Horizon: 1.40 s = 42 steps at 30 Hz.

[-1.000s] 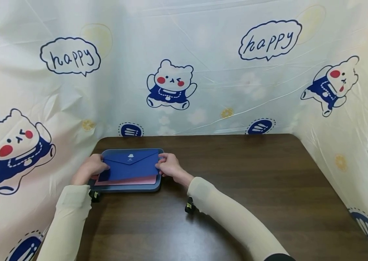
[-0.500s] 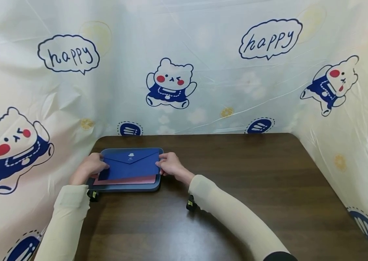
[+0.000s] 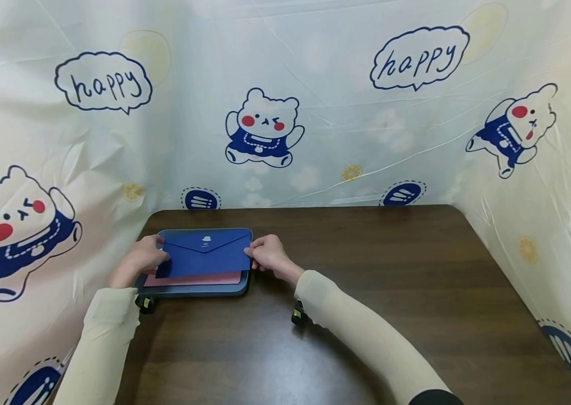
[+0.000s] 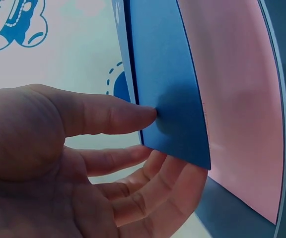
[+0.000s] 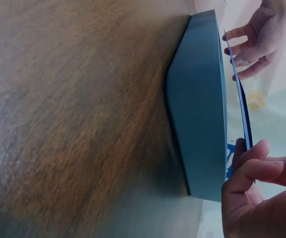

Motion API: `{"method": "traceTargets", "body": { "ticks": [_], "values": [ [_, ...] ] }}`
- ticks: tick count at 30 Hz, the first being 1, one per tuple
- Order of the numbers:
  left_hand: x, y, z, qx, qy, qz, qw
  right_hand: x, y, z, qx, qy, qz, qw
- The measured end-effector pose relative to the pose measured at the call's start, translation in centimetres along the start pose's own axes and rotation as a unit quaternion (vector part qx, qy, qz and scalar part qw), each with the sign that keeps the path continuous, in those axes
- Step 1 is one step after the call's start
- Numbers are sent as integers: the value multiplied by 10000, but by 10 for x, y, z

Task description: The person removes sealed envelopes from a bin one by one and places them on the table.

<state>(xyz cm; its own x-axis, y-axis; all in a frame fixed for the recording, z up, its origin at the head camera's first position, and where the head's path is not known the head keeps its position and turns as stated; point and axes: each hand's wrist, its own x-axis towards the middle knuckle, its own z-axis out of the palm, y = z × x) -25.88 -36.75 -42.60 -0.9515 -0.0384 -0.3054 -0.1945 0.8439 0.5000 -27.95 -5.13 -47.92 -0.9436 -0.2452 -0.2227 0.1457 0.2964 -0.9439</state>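
At the left, the left hand point(image 3: 138, 260) pinches the short end of the blue envelope point(image 3: 206, 261), thumb on its face and fingers behind; a light, flat hold should spare that end a crease. The envelope hangs over the blue box point(image 3: 191, 291), raised off its rim in the right wrist view, with a pink sheet point(image 3: 196, 279) lying inside and showing along the near side. Its lower edge slants up toward the right, so evening the two ends would square it to the box. The right hand point(image 3: 271, 256) pinches the other end between thumb and fingers; moving both hands together should stop the envelope twisting or catching the rim. As for surroundings, the left black wrist mount point(image 3: 145, 304) sits just beside the box's near left corner and might knock it, while the printed backdrop point(image 3: 189, 112) rises close on the left and behind, limiting reach there. The right wrist mount point(image 3: 298, 313) is farther from the box, above the brown worktop point(image 3: 417, 270) that stretches away rightward.
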Motion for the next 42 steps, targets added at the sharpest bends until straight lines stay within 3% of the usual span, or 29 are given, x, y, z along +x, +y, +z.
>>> {"method": "traceTargets", "body": {
  "ticks": [18,26,29,32,34,37,40,42],
  "values": [
    [-5,14,6,481,85,-1,9988,6,6,-3,146,380,-32,9992],
    [-19,30,22,947,831,254,9917,6,12,-8,79,443,73,9990],
    [-29,47,39,1226,1532,498,9793,7,13,-10,1,525,106,9986],
    [-41,66,61,1376,2393,966,9563,9,14,-11,-51,564,134,9983],
    [-48,79,77,1328,2645,1297,9464,10,15,-12,-65,588,142,9981],
    [-54,95,97,1076,2157,1566,9578,10,16,-13,-85,600,148,9981],
    [-58,107,112,901,1370,1460,9756,11,18,-17,-61,619,126,9980],
    [-58,111,120,869,1007,1439,9806,10,19,-21,-49,655,111,9978]
  ]
}}
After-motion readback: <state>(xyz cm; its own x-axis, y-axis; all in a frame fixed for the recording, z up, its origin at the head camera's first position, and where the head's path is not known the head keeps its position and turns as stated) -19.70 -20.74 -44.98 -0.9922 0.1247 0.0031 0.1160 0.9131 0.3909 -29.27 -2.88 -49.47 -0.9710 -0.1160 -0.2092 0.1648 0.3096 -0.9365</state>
